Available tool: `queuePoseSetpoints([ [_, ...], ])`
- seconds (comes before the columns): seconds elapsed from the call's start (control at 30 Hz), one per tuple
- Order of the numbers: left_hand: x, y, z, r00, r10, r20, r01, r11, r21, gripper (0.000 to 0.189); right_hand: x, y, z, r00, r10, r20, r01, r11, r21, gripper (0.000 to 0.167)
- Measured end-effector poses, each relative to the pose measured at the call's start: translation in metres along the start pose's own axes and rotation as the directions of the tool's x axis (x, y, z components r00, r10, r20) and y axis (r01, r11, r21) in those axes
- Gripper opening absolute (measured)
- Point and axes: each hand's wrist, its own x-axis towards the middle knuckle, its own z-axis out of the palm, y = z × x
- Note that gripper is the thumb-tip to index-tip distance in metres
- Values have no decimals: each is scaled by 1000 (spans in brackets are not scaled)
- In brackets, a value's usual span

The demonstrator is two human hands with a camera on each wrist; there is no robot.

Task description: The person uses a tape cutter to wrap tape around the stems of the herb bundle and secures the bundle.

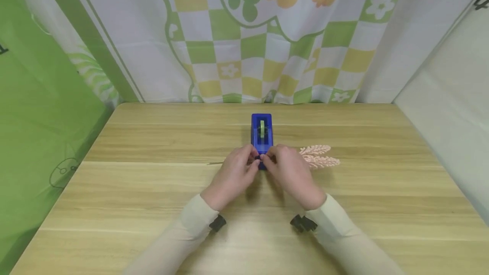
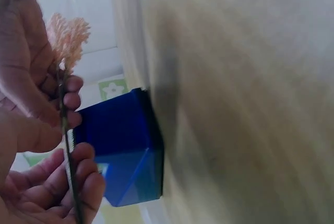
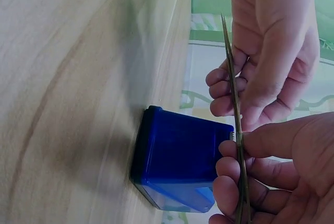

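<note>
A blue tape dispenser (image 1: 255,142) with a greenish tape roll (image 1: 262,129) stands on the wooden table in the middle. Right at its front end, my left hand (image 1: 234,175) and right hand (image 1: 292,171) meet. Both pinch a thin bundle of dark flower stems (image 3: 233,83) between thumb and fingers, held crosswise at the dispenser's toothed cutter (image 3: 232,136). The stem ends (image 1: 214,163) stick out past my left hand. Pale pink flower heads (image 1: 322,162) extend beyond the right one. My fingers partly hide the middle of the stems.
The wooden table (image 1: 126,198) carries the dispenser. A patterned curtain (image 1: 225,58) hangs along its far edge, with a green cloth (image 1: 38,96) at left and a white one (image 1: 451,63) at right. Black wrist devices (image 1: 218,223) show below the sleeves.
</note>
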Motion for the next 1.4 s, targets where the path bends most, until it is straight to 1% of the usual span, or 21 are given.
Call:
queuePoseSetpoints([
  [0.1,4,1,-5,1000,-11,29,11,1000,26,9,1,0,0,1000,9,1,-9,1000,20,18],
  [0.2,12,2,-8,999,-33,33,31,999,44,12,1,0,-1,1000,12,-1,-12,1000,21,18],
  [0.3,21,1,-10,998,-56,42,54,997,47,14,1,0,0,1000,9,1,-9,1000,19,18],
  [0.37,26,1,-11,996,-69,61,67,997,40,14,0,0,0,1000,7,2,-7,1000,19,18],
  [0.53,33,-1,-12,990,-101,103,100,995,18,13,1,1,1,1000,4,-3,-4,1000,21,18],
  [0.63,35,-3,-13,986,-123,115,124,992,-5,12,1,1,2,1000,2,-9,-1,1000,21,17],
  [0.7,36,-4,-13,985,-126,116,128,992,-13,12,1,1,3,1000,-1,-14,1,1000,17,16],
  [0.97,37,-6,-12,988,-114,108,114,993,4,12,0,0,7,1000,4,-27,-5,1000,-17,14],
  [1.17,37,-5,-11,986,-122,114,123,992,2,13,-1,-1,8,999,-19,-39,18,999,-31,16],
  [1.4,38,-4,-13,984,-137,116,138,990,-1,12,-1,1,10,995,-62,-79,58,997,-59,20],
])
